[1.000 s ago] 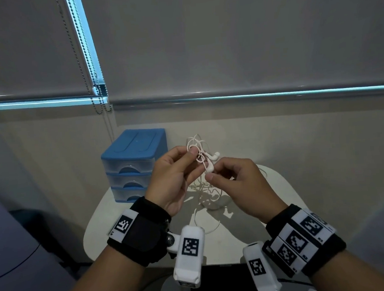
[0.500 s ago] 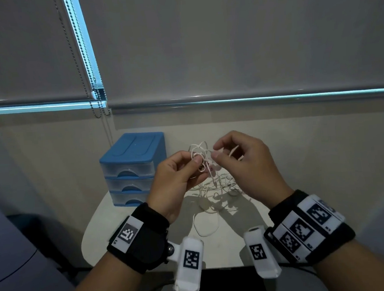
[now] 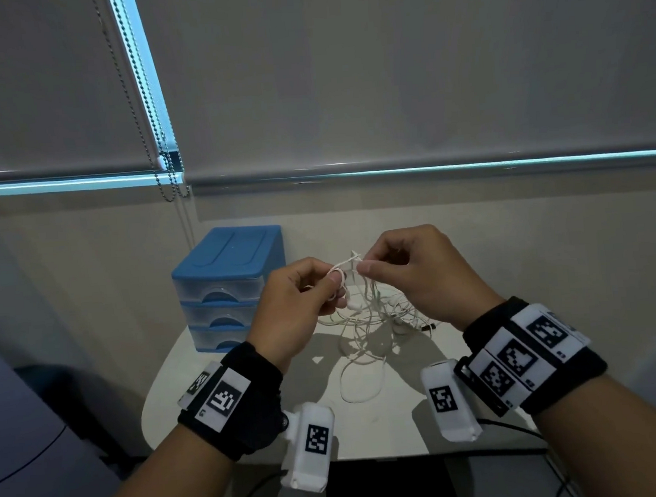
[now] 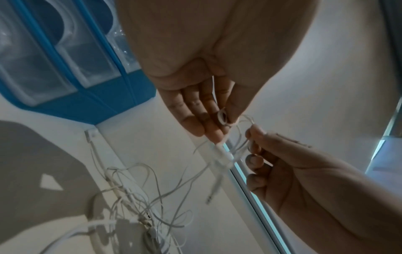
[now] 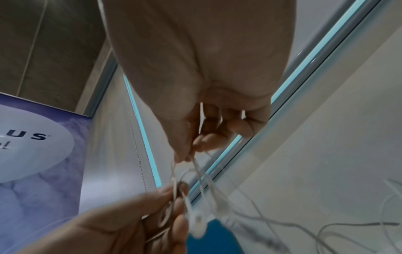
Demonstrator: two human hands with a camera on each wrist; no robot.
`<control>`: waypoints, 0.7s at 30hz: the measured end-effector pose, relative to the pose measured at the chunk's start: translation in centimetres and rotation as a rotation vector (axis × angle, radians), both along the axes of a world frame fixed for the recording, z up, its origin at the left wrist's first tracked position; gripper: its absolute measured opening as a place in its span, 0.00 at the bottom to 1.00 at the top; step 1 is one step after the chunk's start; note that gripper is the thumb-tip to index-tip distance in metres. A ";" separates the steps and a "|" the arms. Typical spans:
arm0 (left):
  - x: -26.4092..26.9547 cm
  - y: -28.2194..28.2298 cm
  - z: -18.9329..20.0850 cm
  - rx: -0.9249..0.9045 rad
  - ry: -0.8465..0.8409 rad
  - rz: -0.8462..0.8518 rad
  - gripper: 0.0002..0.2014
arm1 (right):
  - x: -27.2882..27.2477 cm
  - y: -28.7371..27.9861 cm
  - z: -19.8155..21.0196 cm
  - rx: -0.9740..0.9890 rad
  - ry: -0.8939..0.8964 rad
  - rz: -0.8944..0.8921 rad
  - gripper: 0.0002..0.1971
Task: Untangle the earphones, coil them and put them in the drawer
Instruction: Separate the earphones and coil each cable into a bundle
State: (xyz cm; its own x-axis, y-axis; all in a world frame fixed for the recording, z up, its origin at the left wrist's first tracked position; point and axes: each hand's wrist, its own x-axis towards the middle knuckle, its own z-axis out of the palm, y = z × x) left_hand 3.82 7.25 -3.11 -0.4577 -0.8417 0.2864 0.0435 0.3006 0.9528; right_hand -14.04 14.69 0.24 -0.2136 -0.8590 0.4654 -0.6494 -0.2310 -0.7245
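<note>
White earphones [image 3: 362, 323] hang in a tangle between my two hands above the small white table [image 3: 195, 374]. My left hand [image 3: 323, 287] pinches an earbud [image 4: 222, 117] and some cable between thumb and fingers. My right hand [image 3: 370, 264] pinches a cable loop [image 5: 189, 158] just right of it. Loose cable trails down onto the table, with a plug end [image 4: 210, 199] dangling. The blue three-drawer unit [image 3: 224, 286] stands at the table's back left with all drawers closed.
Roller blinds [image 3: 384, 69] cover the window behind the table, and a bead chain [image 3: 156, 144] hangs at the left. Camera units [image 3: 311, 443] are strapped to both wrists. A dark object [image 3: 374, 485] lies below the table's near edge.
Both hands have stayed raised with the tangle. My right hand moved up from the earbud to a cable loop near the top, and more cable has dropped onto the table.
</note>
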 end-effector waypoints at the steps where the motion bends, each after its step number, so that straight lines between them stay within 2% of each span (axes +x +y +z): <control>1: 0.0 -0.1 0.0 0.004 -0.004 0.005 0.06 | -0.2 0.1 0.1 0.029 0.003 0.011 0.07; 7: -0.3 -0.1 0.1 0.150 0.096 -0.019 0.08 | -0.7 0.3 -0.1 0.115 0.028 0.086 0.05; 10: -0.7 0.0 0.1 0.158 0.123 -0.040 0.09 | -0.5 0.2 -0.7 0.125 0.040 0.115 0.05; 14: -0.7 -0.1 0.2 0.129 0.067 -0.072 0.11 | -0.3 0.3 -0.9 0.123 -0.017 0.110 0.02; 18: -0.8 0.0 0.4 0.164 0.027 -0.129 0.17 | -0.1 0.0 -1.1 0.116 0.043 0.041 0.03; 21: -1.2 0.1 0.2 0.107 -0.036 -0.089 0.12 | 0.3 -0.1 -1.2 0.118 0.104 0.031 0.04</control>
State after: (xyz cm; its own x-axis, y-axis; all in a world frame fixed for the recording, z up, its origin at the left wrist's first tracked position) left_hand 2.66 7.37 -2.92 -0.5403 -0.8222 0.1793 0.0305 0.1938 0.9806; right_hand -13.75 14.57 -0.99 -0.1420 -0.9144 0.3792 -0.7160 -0.1697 -0.6772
